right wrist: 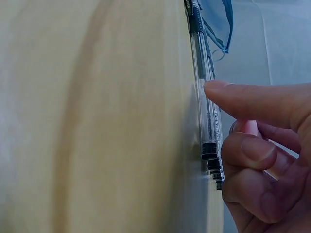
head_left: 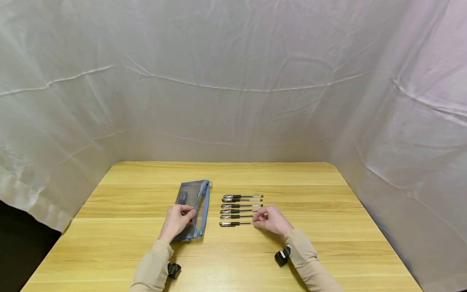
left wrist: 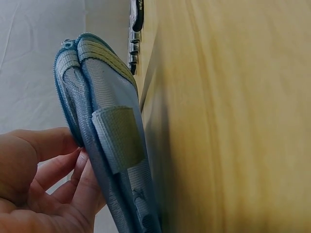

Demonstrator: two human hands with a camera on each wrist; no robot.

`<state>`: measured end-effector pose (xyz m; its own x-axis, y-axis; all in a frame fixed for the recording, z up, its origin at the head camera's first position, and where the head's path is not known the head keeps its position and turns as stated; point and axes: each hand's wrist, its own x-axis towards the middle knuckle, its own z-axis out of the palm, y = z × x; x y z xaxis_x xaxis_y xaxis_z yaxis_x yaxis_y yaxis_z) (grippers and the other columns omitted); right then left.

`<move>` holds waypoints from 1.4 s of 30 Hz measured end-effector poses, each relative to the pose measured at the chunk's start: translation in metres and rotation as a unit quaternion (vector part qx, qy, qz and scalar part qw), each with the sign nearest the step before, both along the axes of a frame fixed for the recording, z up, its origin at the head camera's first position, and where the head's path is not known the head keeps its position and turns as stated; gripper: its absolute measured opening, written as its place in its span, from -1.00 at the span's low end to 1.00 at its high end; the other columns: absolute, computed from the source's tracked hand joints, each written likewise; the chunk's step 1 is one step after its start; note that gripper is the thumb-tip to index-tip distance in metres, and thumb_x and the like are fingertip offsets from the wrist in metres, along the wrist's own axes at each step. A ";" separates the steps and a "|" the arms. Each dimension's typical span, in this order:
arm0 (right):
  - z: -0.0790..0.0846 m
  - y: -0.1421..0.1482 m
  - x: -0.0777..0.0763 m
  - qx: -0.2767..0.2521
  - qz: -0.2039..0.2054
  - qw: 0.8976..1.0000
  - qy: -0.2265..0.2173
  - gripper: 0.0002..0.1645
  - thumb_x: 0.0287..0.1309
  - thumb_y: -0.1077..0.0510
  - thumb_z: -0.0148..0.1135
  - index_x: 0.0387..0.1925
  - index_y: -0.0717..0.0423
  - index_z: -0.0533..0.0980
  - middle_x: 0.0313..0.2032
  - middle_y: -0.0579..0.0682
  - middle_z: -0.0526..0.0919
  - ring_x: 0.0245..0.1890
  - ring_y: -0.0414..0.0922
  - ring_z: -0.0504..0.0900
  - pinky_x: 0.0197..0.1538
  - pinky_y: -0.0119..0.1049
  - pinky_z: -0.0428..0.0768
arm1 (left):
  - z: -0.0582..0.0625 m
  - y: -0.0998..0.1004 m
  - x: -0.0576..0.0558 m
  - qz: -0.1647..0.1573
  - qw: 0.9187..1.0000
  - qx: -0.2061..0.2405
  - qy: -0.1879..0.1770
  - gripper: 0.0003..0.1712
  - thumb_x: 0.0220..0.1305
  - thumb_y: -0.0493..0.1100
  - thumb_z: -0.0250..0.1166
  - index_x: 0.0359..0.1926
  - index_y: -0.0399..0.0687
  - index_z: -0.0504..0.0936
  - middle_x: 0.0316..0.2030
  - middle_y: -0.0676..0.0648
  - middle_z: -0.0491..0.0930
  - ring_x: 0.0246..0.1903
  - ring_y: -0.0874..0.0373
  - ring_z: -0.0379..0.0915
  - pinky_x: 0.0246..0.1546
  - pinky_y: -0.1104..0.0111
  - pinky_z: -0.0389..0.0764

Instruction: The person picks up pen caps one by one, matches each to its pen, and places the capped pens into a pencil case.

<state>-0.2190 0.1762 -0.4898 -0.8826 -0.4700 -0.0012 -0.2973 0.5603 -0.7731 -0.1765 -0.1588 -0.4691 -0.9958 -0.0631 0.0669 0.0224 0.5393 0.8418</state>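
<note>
A blue mesh zipper pouch (head_left: 186, 190) lies left of centre on the table, its zipped side turned toward the pens. My left hand (head_left: 177, 221) pinches the pouch's zipper edge between thumb and fingers, lifting that edge a little. Dark shapes show through the mesh. Several clear-barrelled pens (head_left: 230, 224) with black grips and caps lie in a row, caps to the left. My right hand (head_left: 271, 220) is at the right ends of the nearest pens, covering part of them. In the right wrist view its thumb overlaps a pen barrel (right wrist: 204, 111), with the other fingers bent and apart from the thumb.
The wooden table (head_left: 310, 190) has pale fabric curtains (head_left: 233, 113) at its back and sides. Black wrist cameras (head_left: 282, 256) sit on both forearms, close above the tabletop. A dark gap shows beyond the table's left edge.
</note>
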 end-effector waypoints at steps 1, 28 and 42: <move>0.000 0.000 0.000 0.002 0.000 1.000 0.001 -0.89 0.03 0.32 0.44 -0.34 0.16 0.70 -0.56 -0.16 0.47 -0.50 -0.35 0.39 -0.32 -0.53 0.45 | 0.000 0.000 0.000 0.000 1.000 0.000 0.000 -0.81 0.29 -0.35 0.31 -0.14 -0.40 0.74 -0.35 -0.24 0.75 -0.48 0.08 0.68 -0.44 0.39 0.73; 0.002 -0.002 -0.002 0.034 0.014 0.999 0.017 -0.91 0.03 0.31 0.46 -0.36 0.16 0.71 -0.59 -0.19 0.47 -0.55 -0.36 0.37 -0.38 -0.54 0.45 | -0.001 -0.001 0.001 0.000 1.000 0.005 -0.007 -0.79 0.30 -0.34 0.30 -0.12 -0.42 0.73 -0.36 -0.23 0.74 -0.48 0.08 0.68 -0.43 0.36 0.74; 0.000 -0.005 -0.006 0.068 0.022 0.995 0.067 -0.95 0.08 0.28 0.44 -0.42 0.09 0.70 -0.62 -0.22 0.43 -0.54 -0.37 0.35 -0.29 -0.49 0.43 | 0.000 -0.002 0.002 0.001 1.000 0.000 -0.007 -0.80 0.31 -0.33 0.30 -0.13 -0.40 0.74 -0.36 -0.22 0.74 -0.50 0.10 0.67 -0.44 0.36 0.73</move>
